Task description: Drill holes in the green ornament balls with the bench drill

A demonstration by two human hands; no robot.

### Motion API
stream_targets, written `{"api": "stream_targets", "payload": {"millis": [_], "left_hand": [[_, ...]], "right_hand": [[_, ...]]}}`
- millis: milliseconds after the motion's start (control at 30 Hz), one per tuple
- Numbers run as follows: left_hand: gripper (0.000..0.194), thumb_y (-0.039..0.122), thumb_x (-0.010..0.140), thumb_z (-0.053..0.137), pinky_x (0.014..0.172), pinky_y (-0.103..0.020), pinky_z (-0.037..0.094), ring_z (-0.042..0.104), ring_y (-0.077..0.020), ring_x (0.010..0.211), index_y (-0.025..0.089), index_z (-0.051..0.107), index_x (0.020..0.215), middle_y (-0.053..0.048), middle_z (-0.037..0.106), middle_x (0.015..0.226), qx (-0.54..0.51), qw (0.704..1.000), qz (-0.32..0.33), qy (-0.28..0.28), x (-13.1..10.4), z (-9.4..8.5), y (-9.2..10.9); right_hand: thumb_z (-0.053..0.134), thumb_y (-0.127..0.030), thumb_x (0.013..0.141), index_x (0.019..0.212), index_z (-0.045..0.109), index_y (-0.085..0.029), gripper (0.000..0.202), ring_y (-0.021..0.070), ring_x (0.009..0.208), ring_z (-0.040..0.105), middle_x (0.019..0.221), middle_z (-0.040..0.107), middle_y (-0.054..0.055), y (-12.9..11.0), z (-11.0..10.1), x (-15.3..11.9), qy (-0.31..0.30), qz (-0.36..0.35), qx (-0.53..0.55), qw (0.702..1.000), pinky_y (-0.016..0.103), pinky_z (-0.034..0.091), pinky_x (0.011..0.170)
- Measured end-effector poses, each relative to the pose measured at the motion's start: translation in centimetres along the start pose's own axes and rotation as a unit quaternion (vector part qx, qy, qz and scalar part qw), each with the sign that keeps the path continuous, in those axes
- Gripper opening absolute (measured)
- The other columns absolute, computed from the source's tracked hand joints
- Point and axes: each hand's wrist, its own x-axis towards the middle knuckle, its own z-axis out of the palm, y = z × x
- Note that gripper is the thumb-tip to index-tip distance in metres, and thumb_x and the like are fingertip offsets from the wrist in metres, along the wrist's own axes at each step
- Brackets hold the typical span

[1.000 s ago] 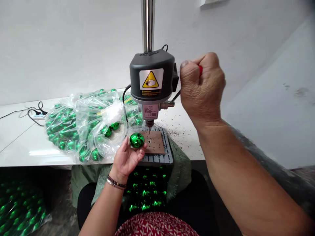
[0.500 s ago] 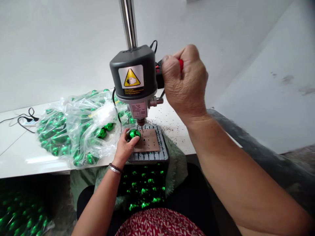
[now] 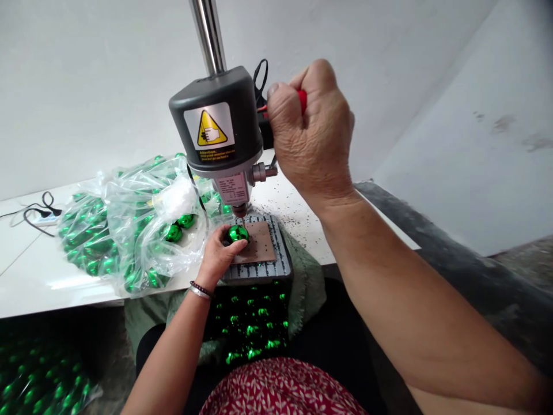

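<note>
My left hand (image 3: pixel 219 252) is closed round a shiny green ball (image 3: pixel 238 233), thumb in front and fingers behind. The ball is over a brown board (image 3: pixel 262 245) on the slotted grey base (image 3: pixel 283 262) of a drill press (image 3: pixel 216 127). Just above the ball is the drill bit (image 3: pixel 243 220); whether it touches the ball I cannot tell. Raised at the right of the machine head, my right hand (image 3: pixel 315 127) is wrapped round a red-ended handle (image 3: pixel 303 101), mostly hidden by the fist.
A clear plastic bag (image 3: pixel 125 225) of green balls lies left on the white table (image 3: pixel 86 286). More green balls (image 3: pixel 253 330) are below the drill base, and another bagful (image 3: pixel 38 369) is at lower left. Dark shavings lie right of the base. A power strip (image 3: pixel 46 218) is at far left.
The green ball in my left hand has moved right relative to the board and is now under the drill bit. The whole view has shifted slightly. My right hand still grips the handle.
</note>
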Motion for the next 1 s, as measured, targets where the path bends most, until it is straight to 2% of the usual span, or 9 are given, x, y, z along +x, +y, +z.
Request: {"api": "stream_targets", "payload": {"millis": [167, 367, 433, 533, 600, 733, 867, 1000], "left_hand": [[0.052, 0.03, 0.067, 0.078, 0.096, -0.039, 0.048, 0.064, -0.0231, 0.101, 0.016, 0.065, 0.116, -0.008, 0.071, 0.108, 0.05, 0.998, 0.023, -0.002, 0.1, 0.2, 0.2], [0.056, 0.025, 0.065, 0.079, 0.104, -0.042, 0.046, 0.064, -0.026, 0.11, 0.017, 0.067, 0.119, -0.008, 0.072, 0.115, 0.097, 0.993, 0.06, -0.043, 0.2, 0.2, 0.8], [0.061, 0.026, 0.064, 0.081, 0.105, -0.042, 0.045, 0.063, -0.027, 0.113, 0.018, 0.066, 0.122, -0.008, 0.072, 0.118, 0.092, 0.992, 0.053, -0.06, 0.4, 0.2, 0.8], [0.064, 0.028, 0.066, 0.081, 0.102, -0.039, 0.048, 0.065, -0.0254, 0.109, 0.018, 0.065, 0.126, -0.007, 0.073, 0.116, 0.071, 0.994, 0.036, -0.075, 0.6, 0.4, 0.5], [0.059, 0.029, 0.068, 0.079, 0.1, -0.036, 0.049, 0.066, -0.0236, 0.105, 0.017, 0.066, 0.125, -0.006, 0.074, 0.112, 0.065, 0.993, 0.047, -0.082, 0.6, 0.6, 0.2], [0.051, 0.03, 0.071, 0.077, 0.095, -0.032, 0.049, 0.066, -0.0211, 0.099, 0.018, 0.068, 0.12, -0.002, 0.074, 0.105, 0.083, 0.99, 0.079, -0.084, 0.4, 0.7, 0.2], [0.049, 0.031, 0.073, 0.077, 0.088, -0.03, 0.051, 0.065, -0.0194, 0.091, 0.019, 0.068, 0.12, 0.0, 0.074, 0.096, 0.115, 0.988, 0.081, -0.07, 0.0, 0.8, 0.3], [0.052, 0.03, 0.073, 0.078, 0.089, -0.03, 0.05, 0.064, -0.0198, 0.092, 0.02, 0.066, 0.122, -0.001, 0.073, 0.096, 0.114, 0.988, 0.085, -0.063, -0.1, 1.0, 0.0]], "right_hand": [[0.055, -0.038, 0.091, 0.075, 0.036, -0.021, 0.03, 0.0095, 0.068, 0.041, 0.071, 0.049, -0.003, 0.3, 0.3, 0.2, 0.014, -0.003, 0.056, 0.998, 0.023, 0.033, 0.069], [0.053, -0.038, 0.093, 0.08, 0.041, -0.018, 0.027, 0.007, 0.066, 0.036, 0.069, 0.043, -0.005, 0.5, 0.3, 0.2, 0.006, -0.008, 0.061, 0.998, 0.021, 0.029, 0.067], [0.054, -0.038, 0.093, 0.08, 0.042, -0.018, 0.027, 0.0065, 0.067, 0.036, 0.07, 0.043, -0.005, 0.4, 0.2, 0.2, 0.002, -0.004, 0.06, 0.998, 0.021, 0.028, 0.068], [0.056, -0.037, 0.092, 0.08, 0.041, -0.018, 0.027, 0.006, 0.068, 0.035, 0.07, 0.043, -0.005, 0.1, 0.0, 0.3, -0.005, 0.012, 0.043, 0.999, 0.022, 0.029, 0.07], [0.057, -0.036, 0.092, 0.08, 0.041, -0.017, 0.027, 0.0056, 0.067, 0.035, 0.07, 0.042, -0.005, 0.0, -0.1, 0.3, -0.007, 0.019, 0.034, 0.999, 0.022, 0.029, 0.07], [0.053, -0.033, 0.093, 0.08, 0.042, -0.016, 0.024, 0.0032, 0.063, 0.032, 0.066, 0.039, -0.007, 0.3, -0.1, -0.1, 0.01, -0.009, 0.05, 0.999, 0.02, 0.029, 0.069], [0.053, -0.03, 0.092, 0.079, 0.042, -0.015, 0.023, 0.0007, 0.059, 0.031, 0.062, 0.035, -0.009, 0.8, 0.1, -0.6, 0.025, -0.031, 0.057, 0.998, 0.018, 0.03, 0.068], [0.051, -0.031, 0.092, 0.08, 0.043, -0.014, 0.022, -0.0004, 0.059, 0.032, 0.063, 0.035, -0.009, 1.1, 0.1, -0.8, 0.035, -0.042, 0.049, 0.997, 0.018, 0.03, 0.068]]}}
